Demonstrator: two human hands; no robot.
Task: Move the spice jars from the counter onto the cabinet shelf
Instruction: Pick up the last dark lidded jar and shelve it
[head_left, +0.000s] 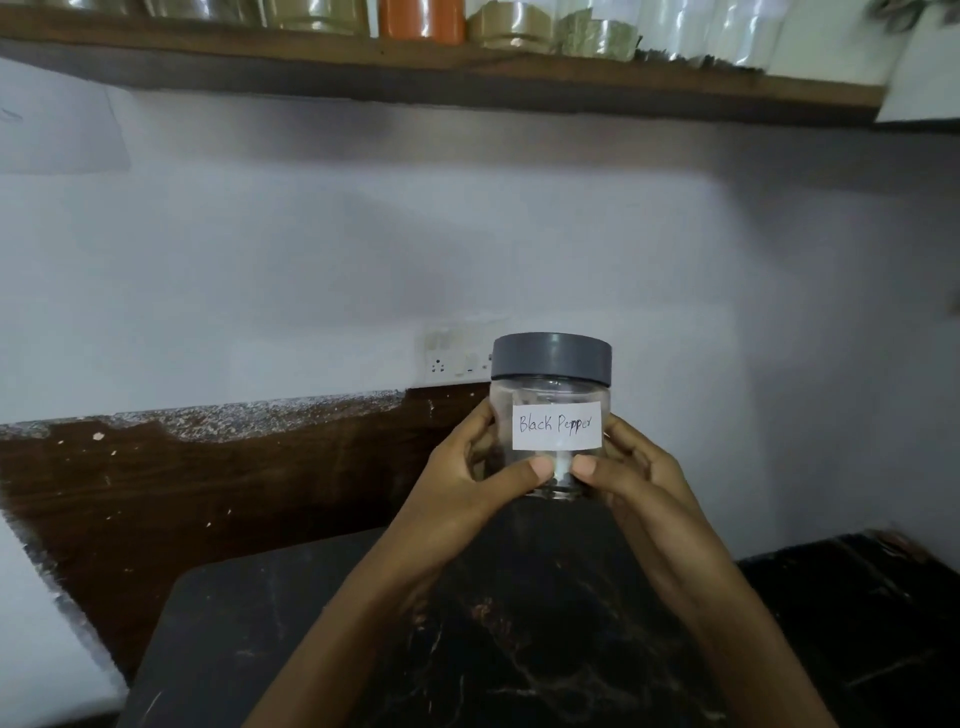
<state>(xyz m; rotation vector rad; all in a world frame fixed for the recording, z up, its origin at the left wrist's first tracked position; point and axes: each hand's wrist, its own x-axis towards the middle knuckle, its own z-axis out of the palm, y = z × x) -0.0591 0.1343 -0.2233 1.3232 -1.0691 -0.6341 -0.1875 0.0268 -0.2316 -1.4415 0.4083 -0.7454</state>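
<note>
A clear jar (551, 400) with a grey lid and a white label reading "Black Pepper" is held upright in the air above the dark counter (519, 649). My left hand (467, 478) grips its left side and my right hand (628, 473) grips its right side, both thumbs pressed on the front below the label. The jar looks almost empty. High above runs the wooden shelf (467, 78) with several spice jars standing on it, among them an orange one (421, 21).
A pale wall fills the middle, with a socket plate (457, 358) behind the jar. A dark brown backsplash (208, 478) lies at the left. A second black counter section (857, 597) sits at the right.
</note>
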